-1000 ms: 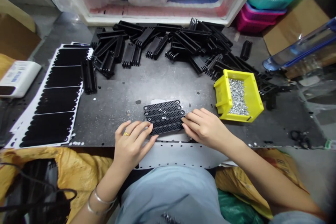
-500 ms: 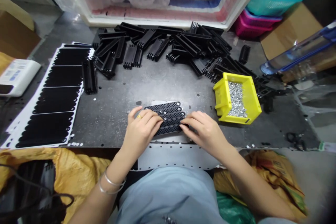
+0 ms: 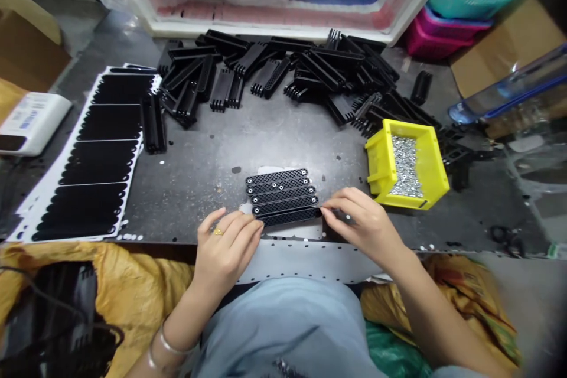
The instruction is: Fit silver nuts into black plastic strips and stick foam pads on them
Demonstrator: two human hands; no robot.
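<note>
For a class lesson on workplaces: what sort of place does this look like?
Probably a small assembly workshop: black plastic strips laid in a row, a heap of similar parts, and a yellow bin of screws, all on a dark bench.

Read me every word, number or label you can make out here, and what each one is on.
Nothing is legible.
The white box at the left carries a label with blue print, too small to read.
The yellow sack at lower right has printing, too blurred to read.
The yellow bin's small dark tag is unreadable too.
</note>
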